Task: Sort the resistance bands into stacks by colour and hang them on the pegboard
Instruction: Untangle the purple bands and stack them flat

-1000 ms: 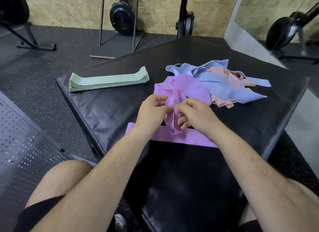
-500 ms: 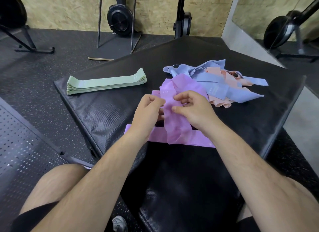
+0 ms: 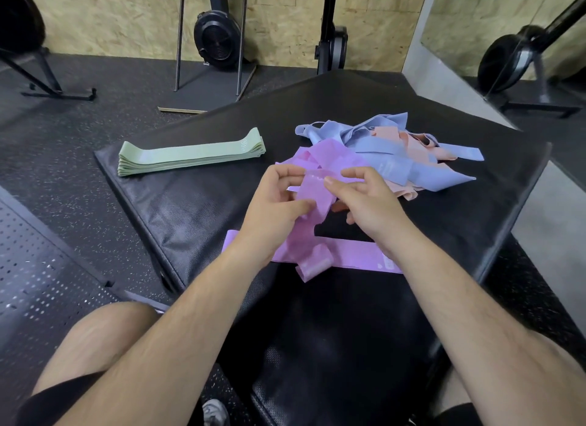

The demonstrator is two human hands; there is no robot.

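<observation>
A purple band (image 3: pixel 312 200) is lifted off the black mat (image 3: pixel 196 216), pinched between my left hand (image 3: pixel 276 210) and my right hand (image 3: pixel 369 203); its lower end curls down near the mat's fold. Under my wrists a second purple band (image 3: pixel 355 256) lies flat. More purple bands (image 3: pixel 329 154) lie just beyond my fingers. A tangled heap of blue bands (image 3: pixel 390 162) and peach bands (image 3: pixel 409 146) sits at the right. A neat stack of green bands (image 3: pixel 190 156) lies at the left of the mat.
A black perforated pegboard (image 3: pixel 35 286) lies flat on the rubber floor at the lower left. Gym machines stand along the OSB wall behind, and a mirror (image 3: pixel 507 29) is at the right. My bare knees flank the mat's near end.
Both hands have lifted the purple band higher off the heap and spread apart, my right hand shifting right. The band's lower end now hangs curled over the flat band.
</observation>
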